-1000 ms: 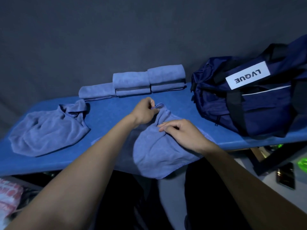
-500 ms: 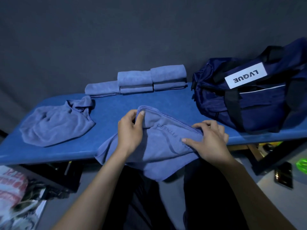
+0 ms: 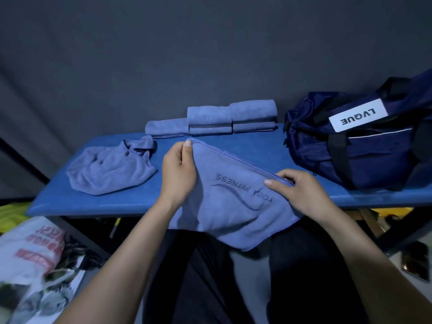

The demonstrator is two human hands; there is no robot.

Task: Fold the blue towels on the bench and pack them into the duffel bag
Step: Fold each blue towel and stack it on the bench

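A blue towel (image 3: 231,202) with a printed logo lies over the front edge of the blue bench (image 3: 112,204) and hangs toward my lap. My left hand (image 3: 178,170) pinches its far left corner. My right hand (image 3: 297,190) pinches the hem at the right, so the top edge is stretched straight between them. A crumpled blue towel (image 3: 109,169) lies to the left. Several folded towels (image 3: 231,119) are stacked at the back of the bench. The navy duffel bag (image 3: 364,146) stands at the right end.
A dark curtain hangs close behind the bench. Bags and printed paper (image 3: 35,260) lie on the floor at the left. A phone (image 3: 416,265) lies on the floor at the right. My legs are under the bench's front edge.
Both hands have moved apart along the towel's edge, spreading the bunched towel flat so its logo shows. The view has shifted slightly to the left.
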